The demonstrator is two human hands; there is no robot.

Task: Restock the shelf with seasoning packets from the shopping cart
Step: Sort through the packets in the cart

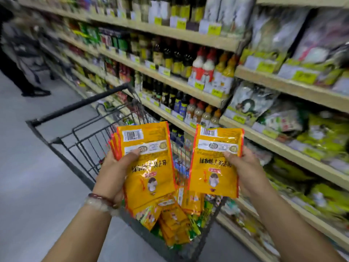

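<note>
— Holding packets in both hands, are you?
— Yes. The left hand [113,167] grips a fanned stack of orange packets [149,163], thumb pressed on the front one. The right hand [243,167] pinches another packet [213,163], thumb in front and fingers curled behind.
— Where's the rest?
— More packets [173,220] lie heaped in the cart [79,148], right below the hands.
— So what step is this?
— Carrying, I'd say: picked up, not yet shelved. The shelf [283,148] stands to the right, well apart from both hands.
— Next?
— Probably turning right and finding the matching row. Blur hides the labels there, so I can't tell which slot.
</note>
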